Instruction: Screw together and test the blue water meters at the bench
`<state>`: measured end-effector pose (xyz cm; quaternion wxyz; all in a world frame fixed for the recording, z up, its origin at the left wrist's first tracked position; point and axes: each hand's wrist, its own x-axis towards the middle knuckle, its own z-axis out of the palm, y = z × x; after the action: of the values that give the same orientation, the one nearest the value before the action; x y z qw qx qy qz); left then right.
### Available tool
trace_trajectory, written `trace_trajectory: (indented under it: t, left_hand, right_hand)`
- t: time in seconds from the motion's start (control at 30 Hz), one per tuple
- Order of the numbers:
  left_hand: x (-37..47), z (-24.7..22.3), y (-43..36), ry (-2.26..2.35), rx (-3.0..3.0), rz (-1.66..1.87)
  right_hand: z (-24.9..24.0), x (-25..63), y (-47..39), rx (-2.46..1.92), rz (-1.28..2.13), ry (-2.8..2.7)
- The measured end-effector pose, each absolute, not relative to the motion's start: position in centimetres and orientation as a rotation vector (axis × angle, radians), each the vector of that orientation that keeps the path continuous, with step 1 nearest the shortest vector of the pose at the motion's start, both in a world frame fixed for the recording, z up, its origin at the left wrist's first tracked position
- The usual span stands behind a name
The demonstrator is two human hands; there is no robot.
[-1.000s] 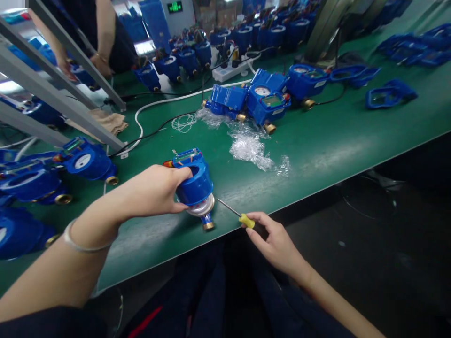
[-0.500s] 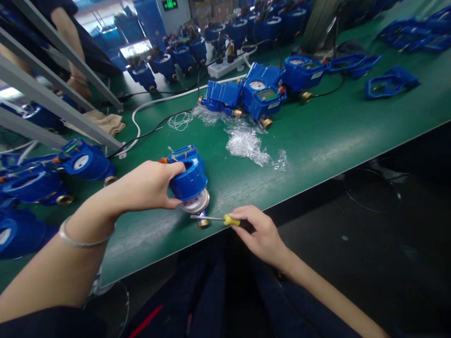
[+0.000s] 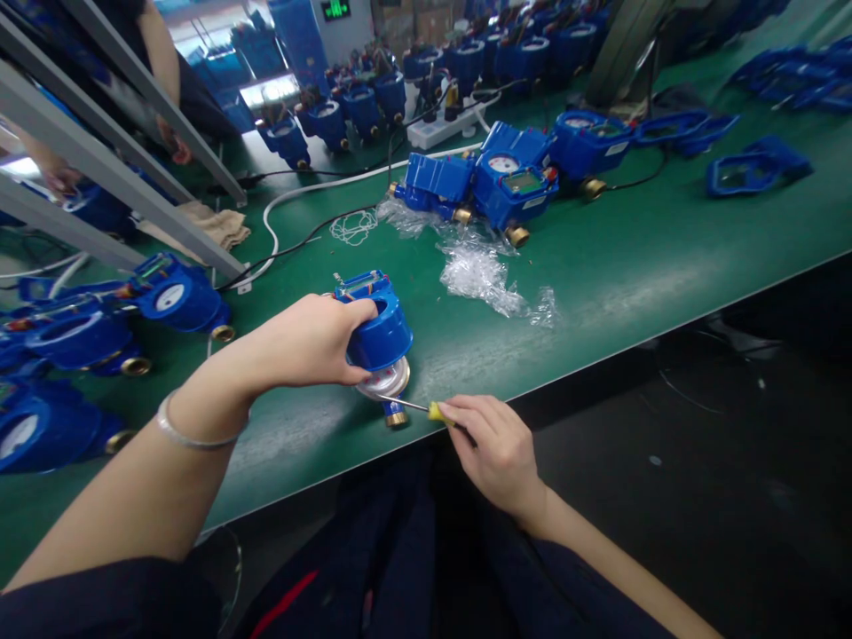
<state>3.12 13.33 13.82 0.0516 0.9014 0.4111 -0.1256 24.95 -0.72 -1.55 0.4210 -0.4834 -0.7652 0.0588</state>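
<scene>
My left hand [image 3: 312,342] grips a blue plastic meter housing [image 3: 386,335], its thumb and fingers on the near side and the ring's opening. The housing is tilted up over a water meter [image 3: 387,382] with a pale round dial and a brass threaded end [image 3: 397,418]. Wires and a small circuit board show at the housing's far side. My right hand [image 3: 496,448] is closed around the yellow handle of a screwdriver [image 3: 439,412]. Its metal shaft points left, the tip by the lower edge of the dial; whether it touches is unclear.
Crumpled clear plastic film [image 3: 483,275] lies on the green bench [image 3: 619,284], before several assembled blue meters [image 3: 512,182]. More meters [image 3: 177,297] stand left beside a grey metal frame [image 3: 99,169]. Another person's hand [image 3: 174,142] is behind it. A power strip [image 3: 445,126] lies farther back.
The view has shifted slightly, so the bench appears farther right. The screwdriver has tilted, its tip now higher and closer to the dial. My left hand still holds the housing.
</scene>
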Motion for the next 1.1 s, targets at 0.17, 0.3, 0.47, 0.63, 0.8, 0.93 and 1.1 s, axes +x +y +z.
trace_trajectory:
  t: [0.17, 0.3, 0.47, 0.63, 0.8, 0.93, 1.1]
  left_hand:
    - [3.3, 13.8, 13.6, 1.206, 2.746, -0.372]
    - [3.6, 13.8, 13.6, 1.184, 2.717, -0.331]
    - [4.1, 14.0, 13.7, 1.199, 2.714, -0.339]
    - [4.2, 14.0, 13.8, 1.188, 2.725, -0.345]
    - [4.1, 14.0, 13.6, 1.203, 2.69, -0.348]
    - [4.0, 14.0, 13.5, 1.189, 2.687, -0.34]
    - [4.0, 14.0, 13.5, 1.21, 2.696, -0.34]
  right_hand:
    - [-0.6, 25.0, -0.5, -1.115, 0.055, -1.903]
    - [-1.1, 26.0, -0.8, -1.143, 0.155, -1.794]
    - [-1.6, 26.7, -1.4, -1.181, 0.141, -1.878]
    - [-1.5, 26.7, -1.5, -1.196, 0.141, -1.893]
    - [0.3, 27.6, -0.6, -1.222, 0.003, -1.66]
    - [2.0, 28.7, -0.7, -1.155, -0.036, -1.614]
    - [0.5, 28.4, -1.6, -1.184, 0.28, -1.889]
